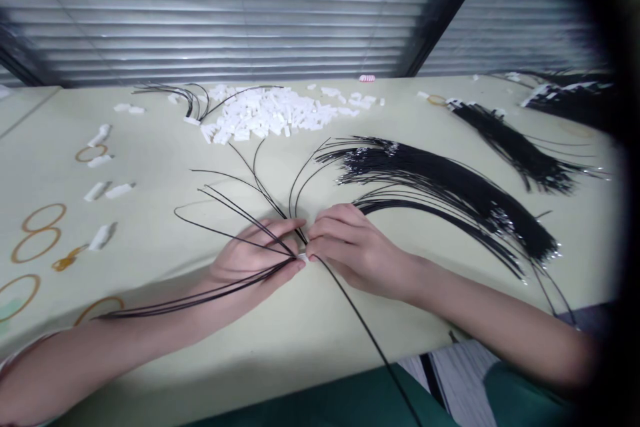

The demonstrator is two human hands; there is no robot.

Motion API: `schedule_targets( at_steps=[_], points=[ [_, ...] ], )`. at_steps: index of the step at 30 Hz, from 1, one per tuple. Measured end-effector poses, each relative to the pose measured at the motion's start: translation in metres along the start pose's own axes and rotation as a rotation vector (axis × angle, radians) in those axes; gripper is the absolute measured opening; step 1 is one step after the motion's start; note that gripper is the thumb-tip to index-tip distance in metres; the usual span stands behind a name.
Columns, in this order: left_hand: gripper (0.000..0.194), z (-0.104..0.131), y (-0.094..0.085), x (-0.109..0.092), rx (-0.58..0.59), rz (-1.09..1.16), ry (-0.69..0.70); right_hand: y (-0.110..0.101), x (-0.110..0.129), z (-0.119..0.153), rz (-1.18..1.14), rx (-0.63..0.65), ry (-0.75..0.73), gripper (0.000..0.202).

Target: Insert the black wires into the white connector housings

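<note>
Between the thumb and fingers of my left hand [260, 250] is a small white plastic connector [302, 256], mostly covered by the fingertips. Several thin black wires [235, 283] fan out from it to the left and away from me. My right hand [357, 247] is closed at the connector's right side, pinching a black wire [367, 327] that runs down past the table's front edge. The exact point where this wire meets the connector is hidden by the fingers. Behind my right hand, a thin bunch of black wires [435, 205] curves off to the right; whether the hand grips it too I cannot tell.
A thick bundle of black wires with shiny metal ends [450, 180] lies right of centre. Beyond the hands is a heap of white connectors [270, 110]. Wired pieces [515, 147] lie far right. Rubber bands [37, 243] and loose connectors [103, 237] lie left. Blinds [225, 13] stand behind the table.
</note>
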State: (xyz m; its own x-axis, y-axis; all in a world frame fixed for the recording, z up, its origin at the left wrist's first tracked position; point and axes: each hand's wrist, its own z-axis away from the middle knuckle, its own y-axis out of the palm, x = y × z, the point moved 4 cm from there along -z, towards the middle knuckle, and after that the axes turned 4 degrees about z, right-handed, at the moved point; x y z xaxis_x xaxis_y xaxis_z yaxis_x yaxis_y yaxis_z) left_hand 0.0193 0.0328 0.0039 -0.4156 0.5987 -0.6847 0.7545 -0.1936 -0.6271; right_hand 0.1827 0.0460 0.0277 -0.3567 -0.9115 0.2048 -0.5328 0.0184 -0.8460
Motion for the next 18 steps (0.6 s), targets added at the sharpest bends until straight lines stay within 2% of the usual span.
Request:
schedule_targets(
  at_steps=[10,18],
  points=[
    [0.012,-0.0005,-0.0005,-0.0023,0.042,-0.002,-0.033,0.0013,0.0037,0.0015,0.016,-0.077,-0.068,0.019],
    [0.012,-0.0020,-0.0017,-0.0022,0.037,-0.072,0.018,0.0022,0.0019,0.0026,0.025,-0.094,-0.112,0.017]
  ],
)
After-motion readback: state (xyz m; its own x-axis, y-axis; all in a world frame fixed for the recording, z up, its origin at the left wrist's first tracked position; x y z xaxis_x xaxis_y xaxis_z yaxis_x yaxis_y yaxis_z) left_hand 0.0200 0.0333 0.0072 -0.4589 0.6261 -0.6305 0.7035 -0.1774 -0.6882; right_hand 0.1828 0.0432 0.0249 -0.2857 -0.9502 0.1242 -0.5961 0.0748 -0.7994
